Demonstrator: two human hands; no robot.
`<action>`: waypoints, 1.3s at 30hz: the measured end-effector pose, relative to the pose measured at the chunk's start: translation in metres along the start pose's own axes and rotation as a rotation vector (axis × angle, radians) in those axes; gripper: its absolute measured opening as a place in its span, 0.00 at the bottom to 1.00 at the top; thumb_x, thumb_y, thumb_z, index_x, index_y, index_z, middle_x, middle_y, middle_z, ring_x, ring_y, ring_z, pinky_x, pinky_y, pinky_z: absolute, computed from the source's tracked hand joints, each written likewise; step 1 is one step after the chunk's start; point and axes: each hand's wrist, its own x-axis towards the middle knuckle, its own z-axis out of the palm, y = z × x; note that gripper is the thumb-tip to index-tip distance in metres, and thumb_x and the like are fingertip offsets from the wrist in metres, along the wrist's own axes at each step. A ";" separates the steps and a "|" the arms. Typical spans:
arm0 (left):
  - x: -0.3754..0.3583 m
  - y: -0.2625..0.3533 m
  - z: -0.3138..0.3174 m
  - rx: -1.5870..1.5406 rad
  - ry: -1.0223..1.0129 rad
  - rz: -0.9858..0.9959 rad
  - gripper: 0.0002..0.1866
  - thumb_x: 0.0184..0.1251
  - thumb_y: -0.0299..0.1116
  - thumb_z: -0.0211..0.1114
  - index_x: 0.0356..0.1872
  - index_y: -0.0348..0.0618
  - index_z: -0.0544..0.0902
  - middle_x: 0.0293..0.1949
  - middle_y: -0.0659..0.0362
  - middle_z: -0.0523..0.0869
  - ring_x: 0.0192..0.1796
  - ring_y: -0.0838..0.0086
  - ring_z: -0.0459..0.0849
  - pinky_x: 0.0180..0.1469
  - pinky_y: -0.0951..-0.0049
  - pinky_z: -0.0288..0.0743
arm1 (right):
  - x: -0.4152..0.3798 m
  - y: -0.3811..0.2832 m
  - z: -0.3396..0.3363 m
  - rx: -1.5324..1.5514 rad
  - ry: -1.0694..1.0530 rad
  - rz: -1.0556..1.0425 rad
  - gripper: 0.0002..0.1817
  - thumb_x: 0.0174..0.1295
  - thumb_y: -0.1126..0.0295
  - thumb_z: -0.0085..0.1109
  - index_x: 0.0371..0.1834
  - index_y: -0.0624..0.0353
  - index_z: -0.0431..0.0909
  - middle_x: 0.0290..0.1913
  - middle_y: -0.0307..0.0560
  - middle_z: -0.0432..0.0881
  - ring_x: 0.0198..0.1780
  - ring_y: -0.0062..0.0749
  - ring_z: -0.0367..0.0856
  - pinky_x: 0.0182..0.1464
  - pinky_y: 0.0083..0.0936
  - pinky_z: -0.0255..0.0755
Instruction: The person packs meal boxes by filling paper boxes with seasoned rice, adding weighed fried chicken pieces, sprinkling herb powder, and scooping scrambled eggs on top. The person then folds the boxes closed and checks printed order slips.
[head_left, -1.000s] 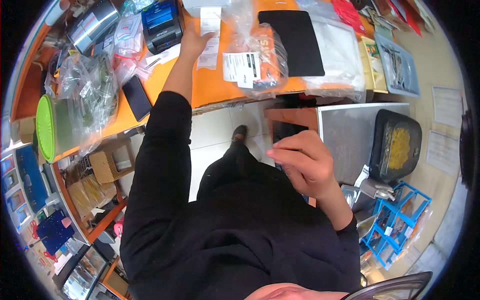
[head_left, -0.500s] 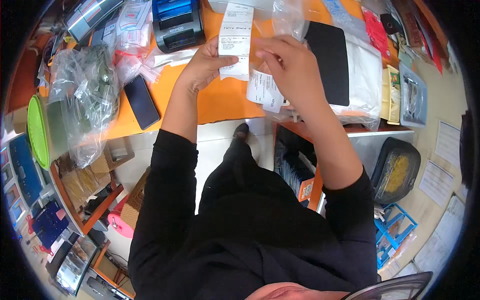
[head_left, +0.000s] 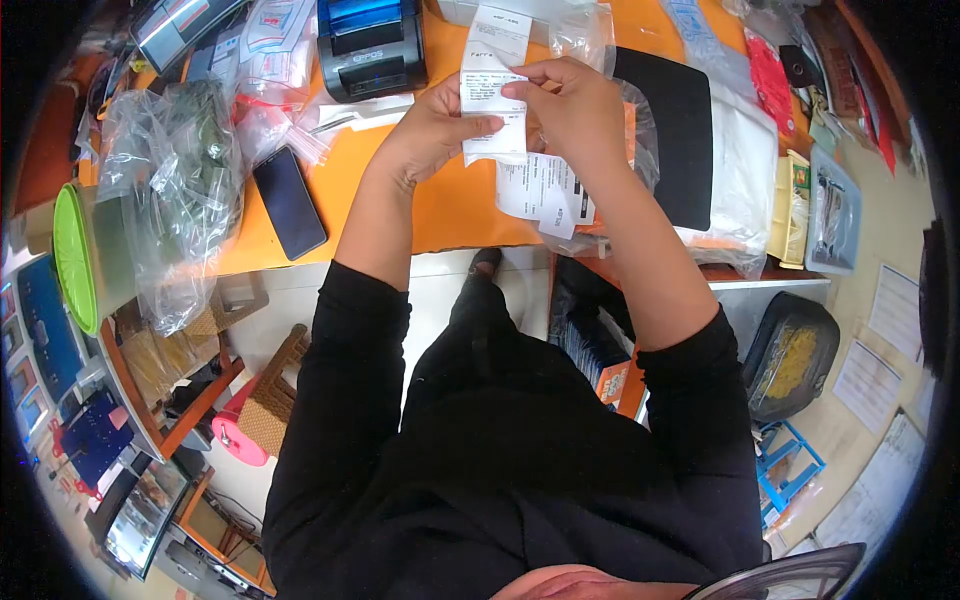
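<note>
A long white printed receipt strip (head_left: 494, 78) hangs between my hands above the orange table. My left hand (head_left: 436, 130) pinches its lower left part, thumb across the front. My right hand (head_left: 575, 110) grips the strip's right edge higher up, between thumb and fingers. Just below my right hand a white printed label sheet (head_left: 540, 190) lies near the table's front edge, on a clear plastic wrapping. The black label printer (head_left: 372, 55) stands behind my left hand. A dark phone (head_left: 289, 203) lies to the left of my left forearm.
Crumpled clear plastic bags (head_left: 175, 180) and a green lid (head_left: 75, 258) are at the left. On the right are a black flat panel (head_left: 675, 140), white plastic packaging (head_left: 740, 165), a yellow tray (head_left: 792, 210) and a grey bin (head_left: 832, 210). The orange table (head_left: 440, 215) ends before my body.
My right hand has closed on the receipt strip, where before it was apart from it. The strip now bends between both hands. The view has shifted slightly.
</note>
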 end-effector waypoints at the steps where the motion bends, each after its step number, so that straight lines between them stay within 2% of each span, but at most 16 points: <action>1: -0.001 0.001 0.001 0.002 0.000 0.010 0.24 0.56 0.17 0.66 0.56 0.40 0.75 0.50 0.57 0.83 0.51 0.75 0.83 0.55 0.72 0.77 | 0.000 0.000 0.001 0.001 0.017 -0.018 0.12 0.52 0.69 0.69 0.39 0.58 0.86 0.32 0.42 0.83 0.24 0.22 0.80 0.26 0.19 0.74; 3: -0.003 0.005 0.003 0.030 0.021 -0.011 0.24 0.56 0.16 0.66 0.56 0.40 0.75 0.50 0.57 0.83 0.51 0.74 0.83 0.55 0.72 0.77 | -0.003 -0.002 0.000 0.004 0.053 -0.053 0.10 0.52 0.70 0.69 0.38 0.59 0.86 0.30 0.41 0.82 0.24 0.22 0.80 0.26 0.19 0.74; 6: -0.007 0.008 0.004 0.023 0.035 -0.025 0.23 0.56 0.17 0.66 0.55 0.40 0.75 0.49 0.57 0.84 0.51 0.74 0.83 0.54 0.72 0.77 | -0.009 -0.008 0.001 -0.004 0.075 -0.068 0.10 0.52 0.62 0.67 0.34 0.54 0.86 0.34 0.41 0.83 0.33 0.36 0.82 0.34 0.27 0.73; 9: -0.012 0.010 0.006 0.007 0.049 -0.033 0.22 0.56 0.17 0.67 0.53 0.39 0.77 0.47 0.55 0.85 0.49 0.74 0.84 0.52 0.72 0.78 | -0.017 -0.015 -0.003 -0.237 0.141 -0.342 0.06 0.55 0.71 0.67 0.34 0.60 0.85 0.30 0.38 0.80 0.29 0.19 0.80 0.28 0.19 0.71; 12: -0.018 0.008 0.005 0.033 0.035 -0.004 0.21 0.55 0.17 0.67 0.53 0.38 0.77 0.46 0.55 0.85 0.47 0.74 0.85 0.51 0.73 0.79 | -0.026 -0.022 -0.008 -0.179 0.085 -0.349 0.04 0.55 0.72 0.66 0.32 0.59 0.85 0.33 0.37 0.80 0.33 0.18 0.79 0.31 0.20 0.70; 15: -0.027 0.013 0.009 0.050 0.040 -0.011 0.22 0.55 0.17 0.67 0.53 0.38 0.77 0.46 0.55 0.86 0.46 0.75 0.85 0.51 0.74 0.79 | -0.040 -0.039 -0.017 0.227 0.105 -0.265 0.08 0.53 0.73 0.66 0.38 0.54 0.84 0.33 0.41 0.81 0.32 0.31 0.81 0.33 0.27 0.73; 18: -0.035 0.013 0.012 0.047 0.053 -0.033 0.22 0.55 0.17 0.67 0.52 0.37 0.77 0.45 0.56 0.86 0.46 0.75 0.85 0.51 0.74 0.79 | -0.042 -0.053 -0.022 0.266 0.113 -0.164 0.20 0.53 0.74 0.66 0.51 0.52 0.79 0.36 0.45 0.83 0.35 0.32 0.82 0.36 0.26 0.75; 21: -0.035 0.012 0.013 0.113 0.043 -0.029 0.21 0.56 0.18 0.67 0.53 0.38 0.77 0.46 0.57 0.85 0.48 0.74 0.85 0.53 0.72 0.79 | -0.044 -0.034 -0.013 0.176 -0.021 -0.095 0.33 0.54 0.78 0.65 0.65 0.51 0.68 0.43 0.44 0.84 0.38 0.22 0.81 0.41 0.19 0.74; 24: -0.035 0.012 0.016 0.087 0.046 -0.015 0.21 0.57 0.18 0.66 0.53 0.38 0.77 0.47 0.57 0.84 0.49 0.73 0.84 0.55 0.70 0.79 | -0.044 -0.032 -0.010 0.242 -0.003 -0.023 0.34 0.53 0.78 0.65 0.66 0.51 0.65 0.41 0.46 0.85 0.39 0.24 0.83 0.44 0.20 0.76; 28: -0.036 0.015 0.020 -0.031 0.072 -0.019 0.20 0.57 0.16 0.65 0.52 0.38 0.78 0.47 0.57 0.84 0.50 0.72 0.84 0.56 0.70 0.79 | -0.043 -0.037 -0.008 0.172 0.097 -0.126 0.33 0.54 0.79 0.64 0.65 0.52 0.66 0.38 0.45 0.86 0.36 0.26 0.85 0.42 0.20 0.76; 30: -0.036 0.016 0.022 -0.030 0.079 -0.016 0.19 0.56 0.17 0.66 0.51 0.38 0.79 0.46 0.56 0.85 0.47 0.73 0.85 0.52 0.73 0.79 | -0.044 -0.037 -0.009 0.097 0.118 -0.188 0.32 0.54 0.79 0.64 0.64 0.53 0.67 0.36 0.44 0.86 0.35 0.26 0.85 0.41 0.20 0.76; 33: -0.038 0.014 0.023 0.000 0.093 -0.016 0.19 0.56 0.18 0.67 0.50 0.38 0.79 0.44 0.56 0.86 0.45 0.74 0.86 0.50 0.75 0.79 | -0.046 -0.041 -0.010 0.053 0.121 -0.176 0.27 0.54 0.72 0.62 0.60 0.49 0.69 0.32 0.38 0.86 0.36 0.31 0.85 0.42 0.31 0.70; 34: -0.038 0.013 0.023 0.015 0.096 -0.018 0.18 0.56 0.18 0.67 0.50 0.38 0.79 0.44 0.56 0.86 0.44 0.74 0.86 0.50 0.74 0.80 | -0.047 -0.040 -0.009 0.027 0.120 -0.196 0.27 0.54 0.72 0.62 0.60 0.49 0.70 0.31 0.37 0.86 0.35 0.31 0.85 0.43 0.31 0.69; 37: -0.041 0.011 0.023 -0.006 0.084 -0.030 0.22 0.55 0.18 0.67 0.53 0.38 0.77 0.46 0.55 0.85 0.46 0.74 0.85 0.52 0.73 0.79 | -0.052 -0.041 -0.009 0.011 0.120 -0.236 0.27 0.54 0.72 0.62 0.59 0.51 0.70 0.29 0.36 0.85 0.35 0.29 0.84 0.43 0.32 0.68; 39: -0.048 0.014 0.026 0.099 0.022 0.019 0.29 0.56 0.19 0.68 0.60 0.38 0.70 0.54 0.52 0.80 0.52 0.70 0.82 0.54 0.72 0.77 | -0.060 -0.046 -0.012 0.090 0.118 -0.239 0.27 0.54 0.73 0.63 0.60 0.52 0.69 0.29 0.38 0.85 0.35 0.27 0.83 0.42 0.30 0.70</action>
